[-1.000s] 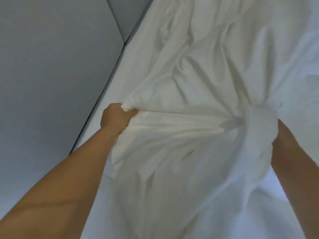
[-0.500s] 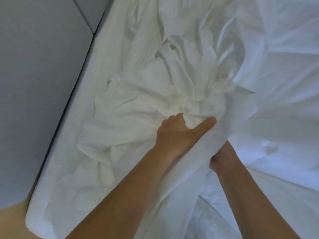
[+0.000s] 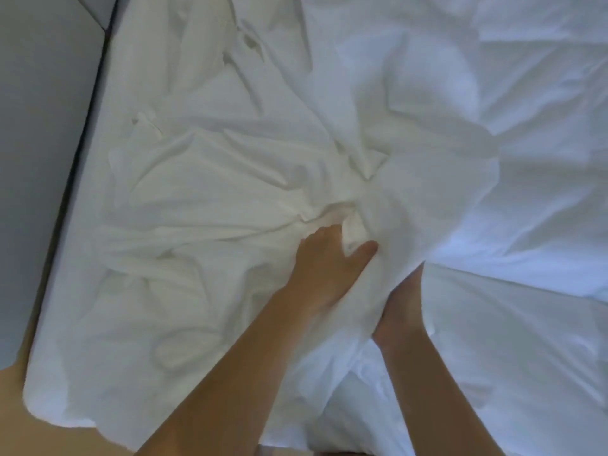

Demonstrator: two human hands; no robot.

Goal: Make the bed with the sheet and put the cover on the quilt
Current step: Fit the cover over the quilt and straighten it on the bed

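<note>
Left hand point(image 3: 332, 258) moved from 9 o'clock to centre, clamped on bunched white cloth point(image 3: 214, 192) (sheet or cover, unclear); right hand point(image 3: 399, 311) grips its fold. Gathered, not yet spread.

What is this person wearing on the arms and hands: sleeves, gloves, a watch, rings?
The left forearm and right forearm are bare to the frame's edge: no sleeve, no watch. The left hand has no glove or visible ring. The right hand is ungloved too, but cloth hides its fingers, so rings there cannot be judged.
</note>
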